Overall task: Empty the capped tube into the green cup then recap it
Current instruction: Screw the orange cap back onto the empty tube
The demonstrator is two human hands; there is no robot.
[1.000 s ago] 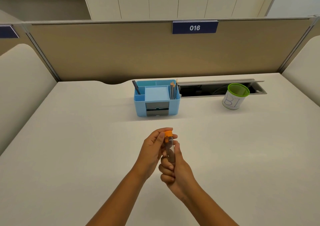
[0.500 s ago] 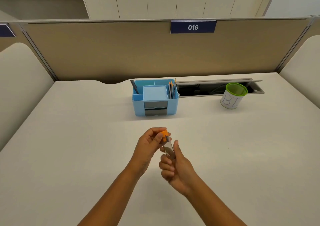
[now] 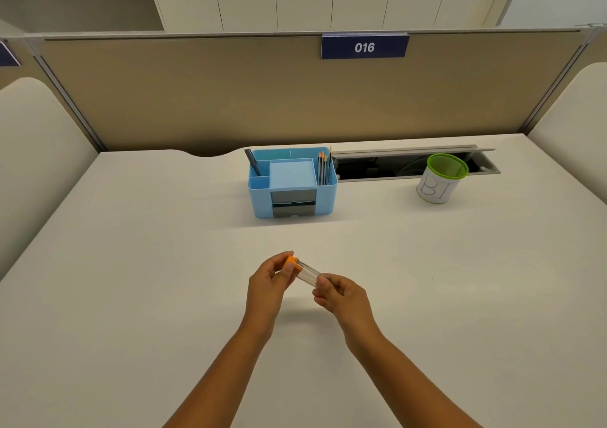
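Note:
A clear tube (image 3: 308, 274) with an orange cap (image 3: 291, 262) is held above the middle of the white desk, lying nearly level with the cap end to the left. My left hand (image 3: 267, 284) pinches the cap with thumb and fingertips. My right hand (image 3: 343, 296) grips the tube's other end, which its fingers hide. The cap still sits against the tube's mouth. What is inside the tube I cannot make out. The green cup (image 3: 441, 178), green-rimmed with a white label marked "B1", stands upright at the far right, well away from both hands.
A blue desk organizer (image 3: 292, 183) with pencils and a pen stands at the back centre. An open cable slot (image 3: 394, 165) runs behind the cup. A tan partition (image 3: 230, 99) closes the desk's far side.
The tube has swung from upright to nearly level, cap end left. My right hand has slid to the tube's far end and the two hands have spread apart.

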